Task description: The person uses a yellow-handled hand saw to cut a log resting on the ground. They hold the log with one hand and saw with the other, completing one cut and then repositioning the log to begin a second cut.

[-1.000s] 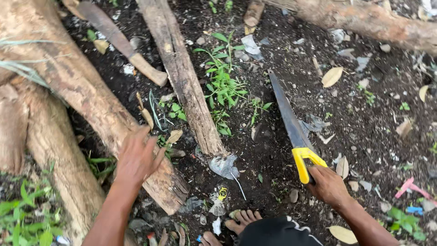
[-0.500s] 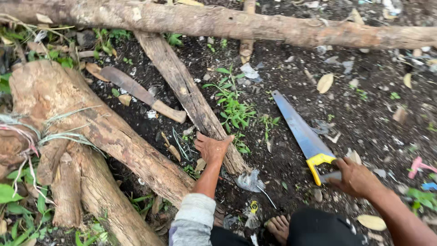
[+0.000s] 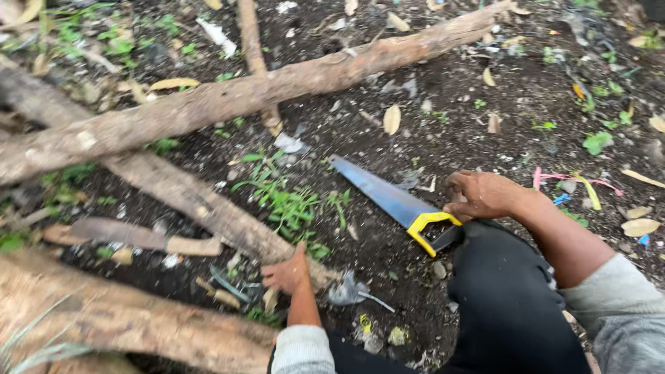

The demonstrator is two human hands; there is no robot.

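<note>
Right hand (image 3: 485,195) curled loosely, resting just beside the yellow-and-black handle of the blue-bladed hand saw (image 3: 398,203) lying leftward and away; left hand (image 3: 287,273) gripping the slanted brown log (image 3: 201,204), farther off.

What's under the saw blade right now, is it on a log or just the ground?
The saw lies flat on bare dark soil, beside green weeds, clear of every log. The right hand rests by its yellow handle. What lies directly beneath the blade is covered.
</note>
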